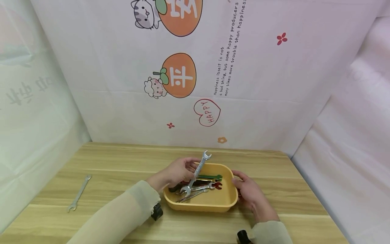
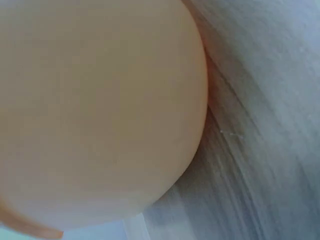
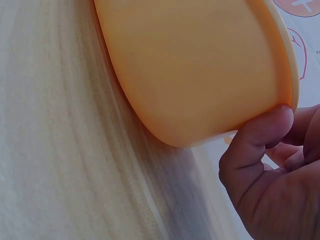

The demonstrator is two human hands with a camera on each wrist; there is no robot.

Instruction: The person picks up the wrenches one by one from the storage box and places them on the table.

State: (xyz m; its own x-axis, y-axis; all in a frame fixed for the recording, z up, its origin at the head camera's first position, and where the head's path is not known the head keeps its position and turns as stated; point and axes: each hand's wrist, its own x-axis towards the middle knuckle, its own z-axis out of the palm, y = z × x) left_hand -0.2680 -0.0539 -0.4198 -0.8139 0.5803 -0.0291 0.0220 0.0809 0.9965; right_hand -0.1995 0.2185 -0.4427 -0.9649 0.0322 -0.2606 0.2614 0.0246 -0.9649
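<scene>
The tray (image 1: 198,207), yellow with rounded corners, sits on the wood-grain table (image 1: 128,161) and contains several wrenches; this interior is visible in the head view only. The left hand (image 1: 176,173) is above the tray's left side. Its grip is closed to the thickness of one silver open-end wrench (image 1: 197,173), pinched between thumb and fingers. The wrench is tilted, upper end above the far rim, lower end over the tray's contents. The contents include a green wrench (image 1: 217,177), a red wrench (image 1: 218,185) and further silver ones. A separate wrench (image 1: 80,194) lies on the table, well apart, at the far left.

The left wrist view shows the tray's outer wall and the table surface; the left hand's grip cannot be determined from it.

The right wrist view gives the detail of the right hand (image 1: 251,193): the thumb (image 3: 272,122) bears on the tray's outside near the rim, fingers bent behind it, the grip nearly closed at that edge. The exact fingertip contact is hidden.
</scene>
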